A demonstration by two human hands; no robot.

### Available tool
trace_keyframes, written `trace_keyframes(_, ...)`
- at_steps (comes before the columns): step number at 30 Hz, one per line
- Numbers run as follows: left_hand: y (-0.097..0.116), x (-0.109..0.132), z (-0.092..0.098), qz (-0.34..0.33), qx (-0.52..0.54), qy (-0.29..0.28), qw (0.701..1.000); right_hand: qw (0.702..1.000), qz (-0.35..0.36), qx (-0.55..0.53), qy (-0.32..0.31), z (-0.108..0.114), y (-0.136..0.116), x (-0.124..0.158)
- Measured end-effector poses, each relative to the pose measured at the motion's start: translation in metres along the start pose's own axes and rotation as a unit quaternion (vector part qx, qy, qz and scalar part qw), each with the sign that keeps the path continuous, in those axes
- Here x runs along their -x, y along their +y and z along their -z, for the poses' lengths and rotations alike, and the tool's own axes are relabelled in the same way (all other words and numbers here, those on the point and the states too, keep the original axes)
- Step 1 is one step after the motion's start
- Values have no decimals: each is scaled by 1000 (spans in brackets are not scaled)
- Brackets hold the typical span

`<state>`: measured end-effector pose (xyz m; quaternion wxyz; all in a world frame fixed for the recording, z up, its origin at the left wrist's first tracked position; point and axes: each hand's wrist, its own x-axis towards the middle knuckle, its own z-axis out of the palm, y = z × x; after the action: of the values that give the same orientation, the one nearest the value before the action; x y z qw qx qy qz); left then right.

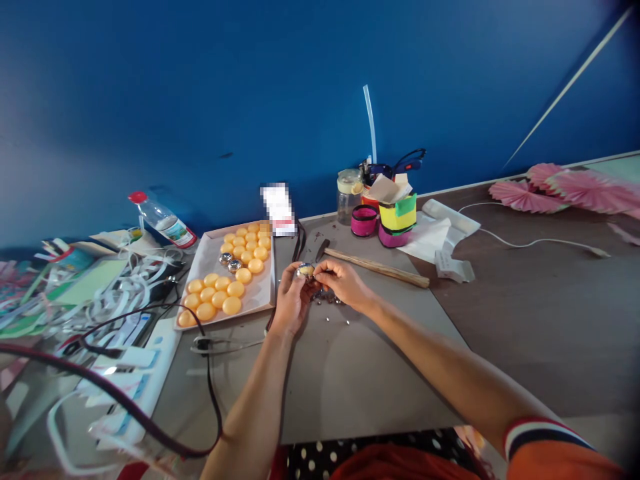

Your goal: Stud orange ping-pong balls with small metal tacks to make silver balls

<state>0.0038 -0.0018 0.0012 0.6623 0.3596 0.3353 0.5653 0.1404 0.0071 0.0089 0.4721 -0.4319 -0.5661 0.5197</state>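
My left hand (292, 297) is closed around a shiny, silvery round piece (305, 270) with a yellowish face, holding it above the grey mat. At the piece's right edge, the fingers of my right hand (342, 283) are pinched together; whatever sits between the fingertips is too small to tell. Small shiny bits (327, 298) lie on the mat just below both hands, with a few loose ones nearer me. To the left, a shallow white tray (260, 298) carries several yellow-orange domes (232, 305) and two silvery pieces (235, 266).
Behind my hands lies a wooden-handled hammer (377, 267). A glass jar (349, 200), a magenta tape roll (364, 220) and a yellow box (398, 215) stand by the blue wall. Cables and white strips (145, 270) clutter the left. A plastic bottle (167, 223) leans there.
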Motion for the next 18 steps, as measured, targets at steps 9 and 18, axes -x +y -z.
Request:
trace_keyframes(9,2,2,-6,-8,-3,0,1000,1000,1,13,-5,0,0,0)
trace_keyframes(18,-5,3,-2,-35,-41,22,998,1000,-18,-3,23,-5,2,1)
